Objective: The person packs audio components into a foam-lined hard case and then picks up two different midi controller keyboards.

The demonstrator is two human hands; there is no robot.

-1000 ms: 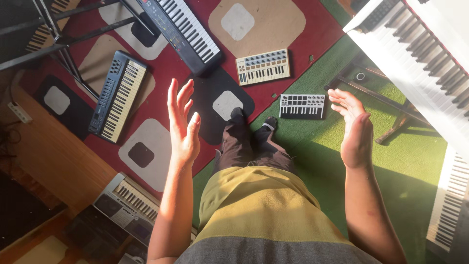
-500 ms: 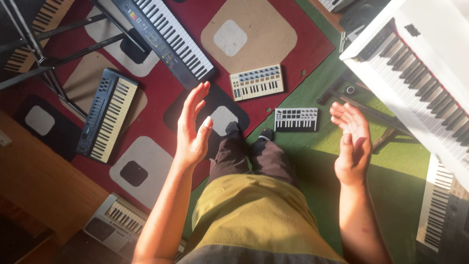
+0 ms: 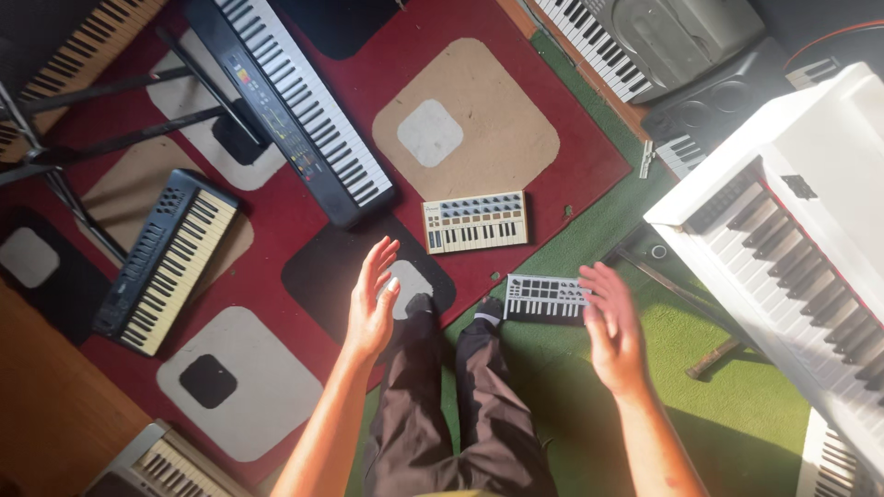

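Head view, looking down: both hands hang empty in the air with fingers spread, left hand [image 3: 373, 299] over the dark rug patch, right hand [image 3: 612, 327] over the green carpet [image 3: 737, 414]. A small grey mini keyboard [image 3: 545, 297] lies on the floor between them, nearer the right hand; a cream mini keyboard [image 3: 475, 222] lies beyond it, at the red rug's [image 3: 571, 166] edge.
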